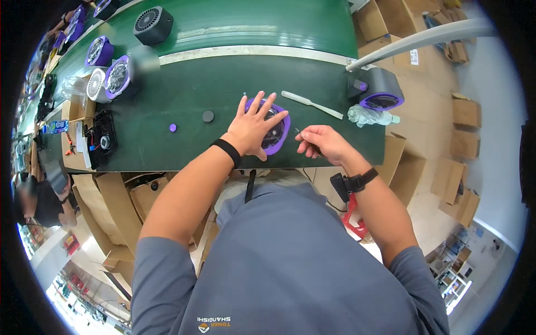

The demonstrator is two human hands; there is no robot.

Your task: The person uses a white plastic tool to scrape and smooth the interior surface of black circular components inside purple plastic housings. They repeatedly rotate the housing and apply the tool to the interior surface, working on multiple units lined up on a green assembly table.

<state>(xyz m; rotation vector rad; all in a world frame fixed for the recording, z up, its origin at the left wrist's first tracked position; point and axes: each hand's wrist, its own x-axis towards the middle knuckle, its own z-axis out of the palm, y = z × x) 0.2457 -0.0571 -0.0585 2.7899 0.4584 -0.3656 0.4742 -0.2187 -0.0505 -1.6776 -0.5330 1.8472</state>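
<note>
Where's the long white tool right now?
Head view, right of centre: the long white tool lies on the green bench, just beyond the right hand, between the purple-rimmed part and the crumpled clear plastic.

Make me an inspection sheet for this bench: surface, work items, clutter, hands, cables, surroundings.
Surface: dark green worktop.
Work items: purple-rimmed round unit, partly covered; small thin piece, too small to identify.
Clutter: pale flat tool, purple cap, dark disc, crumpled clear plastic.
Hands: left hand spread over the unit; right hand pinching the small piece.
Cables: thin dark cable below the near edge.
Surroundings: cardboard boxes; another person, far left.
</note>
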